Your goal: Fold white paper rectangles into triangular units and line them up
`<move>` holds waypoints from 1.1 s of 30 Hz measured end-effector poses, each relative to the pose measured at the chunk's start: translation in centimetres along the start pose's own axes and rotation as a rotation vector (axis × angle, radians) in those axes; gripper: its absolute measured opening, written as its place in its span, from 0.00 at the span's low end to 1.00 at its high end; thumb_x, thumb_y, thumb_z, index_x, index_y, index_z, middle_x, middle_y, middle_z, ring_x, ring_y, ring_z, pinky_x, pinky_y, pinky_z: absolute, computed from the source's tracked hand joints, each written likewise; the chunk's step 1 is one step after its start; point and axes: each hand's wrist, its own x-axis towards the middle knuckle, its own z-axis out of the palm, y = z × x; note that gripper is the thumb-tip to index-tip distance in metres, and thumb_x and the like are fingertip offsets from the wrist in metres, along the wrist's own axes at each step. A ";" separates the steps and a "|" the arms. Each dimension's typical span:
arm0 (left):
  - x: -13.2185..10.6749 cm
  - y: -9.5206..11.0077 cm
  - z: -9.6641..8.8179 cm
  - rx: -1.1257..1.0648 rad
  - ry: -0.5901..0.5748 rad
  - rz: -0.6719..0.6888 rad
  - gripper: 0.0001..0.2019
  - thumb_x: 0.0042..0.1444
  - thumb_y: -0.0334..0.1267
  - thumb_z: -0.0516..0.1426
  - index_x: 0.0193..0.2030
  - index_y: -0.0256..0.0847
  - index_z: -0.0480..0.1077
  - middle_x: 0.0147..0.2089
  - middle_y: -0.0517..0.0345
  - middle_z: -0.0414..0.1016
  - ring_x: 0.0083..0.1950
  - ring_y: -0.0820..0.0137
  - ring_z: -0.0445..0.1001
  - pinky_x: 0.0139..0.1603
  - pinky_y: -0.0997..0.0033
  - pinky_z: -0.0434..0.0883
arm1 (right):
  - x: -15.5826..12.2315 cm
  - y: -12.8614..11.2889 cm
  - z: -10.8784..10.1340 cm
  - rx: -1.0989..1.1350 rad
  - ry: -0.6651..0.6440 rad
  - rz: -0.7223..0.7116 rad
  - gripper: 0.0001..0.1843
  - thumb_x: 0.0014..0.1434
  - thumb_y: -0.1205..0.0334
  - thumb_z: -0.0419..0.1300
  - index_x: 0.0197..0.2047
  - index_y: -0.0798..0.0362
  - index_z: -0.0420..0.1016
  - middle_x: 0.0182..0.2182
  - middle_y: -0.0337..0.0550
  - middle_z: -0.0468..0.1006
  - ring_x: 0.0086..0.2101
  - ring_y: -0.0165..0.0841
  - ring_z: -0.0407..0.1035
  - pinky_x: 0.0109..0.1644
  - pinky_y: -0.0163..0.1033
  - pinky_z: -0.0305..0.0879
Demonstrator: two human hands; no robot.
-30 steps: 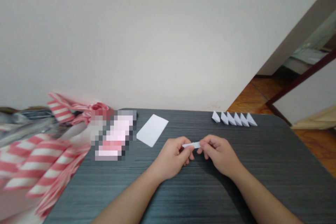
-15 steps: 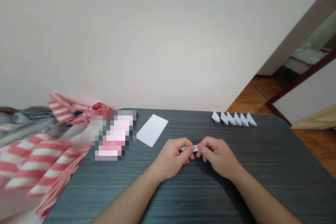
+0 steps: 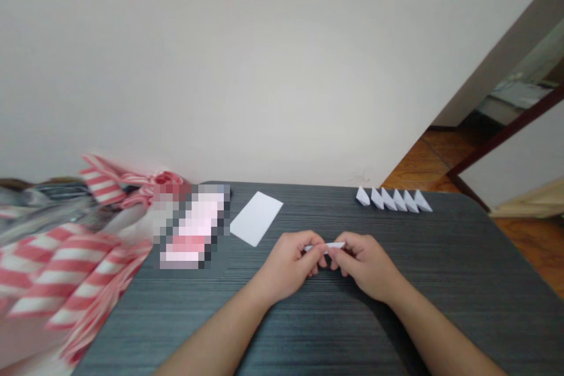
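Between my two hands is a small folded piece of white paper, held just above the dark table. My left hand pinches its left end between thumb and fingers. My right hand is closed at the other side, its thumb and fingers at the lower edge of the paper. The fingers hide part of the folds. Beyond my left hand lies a flat stack or sheet of white paper. Several folded white paper triangles stand in a row past my right hand.
A blurred-out pinkish rectangular object lies on the left of the dark table. Red-and-white striped cloth is heaped beside the left edge. A pale wall rises behind the table; a doorway with wooden floor is at the right.
My right thumb and fingers have shifted slightly left and down along the folded paper, so more of its right end shows. My left hand stays in place.
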 end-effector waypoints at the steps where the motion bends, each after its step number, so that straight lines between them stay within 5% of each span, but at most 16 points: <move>1: 0.0 -0.1 0.0 -0.011 0.000 -0.004 0.13 0.61 0.42 0.55 0.31 0.36 0.71 0.27 0.58 0.75 0.24 0.76 0.70 0.26 0.78 0.67 | 0.0 0.0 -0.1 -0.001 0.007 0.002 0.11 0.61 0.63 0.57 0.28 0.55 0.73 0.19 0.37 0.72 0.20 0.28 0.66 0.25 0.31 0.60; 33: 0.2 -1.2 0.1 -0.157 0.091 0.016 0.14 0.63 0.46 0.54 0.32 0.37 0.69 0.26 0.59 0.75 0.22 0.77 0.68 0.24 0.78 0.67 | -0.1 0.4 -0.3 0.059 0.124 -0.011 0.11 0.63 0.63 0.56 0.28 0.54 0.72 0.19 0.35 0.72 0.20 0.27 0.65 0.27 0.32 0.59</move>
